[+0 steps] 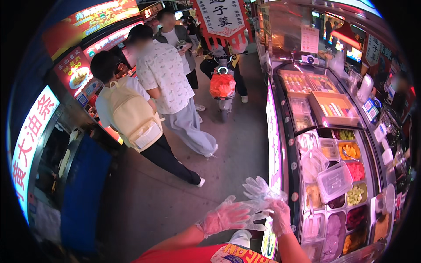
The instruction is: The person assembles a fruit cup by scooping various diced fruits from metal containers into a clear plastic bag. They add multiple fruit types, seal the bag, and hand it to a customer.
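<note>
Clear disposable plastic gloves cover both of my hands, in front of my red shirt. My left hand [227, 217] has its fingers extended towards the right and slightly apart. Beside its fingertips hang more loose, crumpled clear plastic gloves [261, 190], pinched in my right hand [279, 215]. Whether my left fingertips touch that plastic, I cannot tell. My right forearm is close to the lit side of a food counter [275, 138]. Its metal pans hold cut toppings, among them green cubes [355, 195] and pink-red pieces [356, 171].
Clear plastic lids [334, 181] lie over some pans. A wooden box [334, 108] of small colourful pieces stands farther back. People walk on the left, one with a cream backpack [135, 113]. An electric scooter [223, 85] with its rider faces me ahead, under a hanging banner [221, 19].
</note>
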### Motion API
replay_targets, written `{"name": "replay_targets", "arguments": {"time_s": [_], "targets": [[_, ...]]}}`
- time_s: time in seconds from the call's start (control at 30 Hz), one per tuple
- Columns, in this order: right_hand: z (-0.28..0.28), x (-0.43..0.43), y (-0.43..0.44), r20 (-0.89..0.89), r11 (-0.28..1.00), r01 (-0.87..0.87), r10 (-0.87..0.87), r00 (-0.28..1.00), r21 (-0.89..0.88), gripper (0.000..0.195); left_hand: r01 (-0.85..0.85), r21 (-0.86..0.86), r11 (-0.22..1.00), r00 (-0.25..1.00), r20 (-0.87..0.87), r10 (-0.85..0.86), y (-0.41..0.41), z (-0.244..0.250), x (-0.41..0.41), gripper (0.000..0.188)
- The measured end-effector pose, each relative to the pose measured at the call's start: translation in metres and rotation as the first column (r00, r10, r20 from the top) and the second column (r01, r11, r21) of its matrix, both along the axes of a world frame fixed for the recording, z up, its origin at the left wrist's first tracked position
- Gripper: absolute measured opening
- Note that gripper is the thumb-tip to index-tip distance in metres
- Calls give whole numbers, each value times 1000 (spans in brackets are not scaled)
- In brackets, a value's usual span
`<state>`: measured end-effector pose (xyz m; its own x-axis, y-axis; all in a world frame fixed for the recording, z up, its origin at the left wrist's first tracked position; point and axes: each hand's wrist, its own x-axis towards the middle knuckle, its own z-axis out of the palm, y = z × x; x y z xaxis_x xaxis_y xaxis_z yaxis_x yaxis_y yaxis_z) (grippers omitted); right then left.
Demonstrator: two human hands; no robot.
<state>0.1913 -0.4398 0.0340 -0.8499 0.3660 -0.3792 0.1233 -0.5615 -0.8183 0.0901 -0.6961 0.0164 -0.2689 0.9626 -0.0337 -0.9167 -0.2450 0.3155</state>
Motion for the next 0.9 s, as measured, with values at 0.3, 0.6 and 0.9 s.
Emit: {"name": "replay_targets", "arguments": {"time_s": [0.3,0.6,0.9], "targets": [[9,-6,26,19,998,50,-49,999,-24,22,-247,-109,963,969,-51,243,8,70,-36,75],[-4,18,30,-22,992,58,-56,998,109,40,-752,22,658,251,-914,318,30,116,-44,64],[23,53,7,-2,974,20,-21,1000,-226,13,-415,-42,909,-224,-963,-147,122,59,61,44]]}}
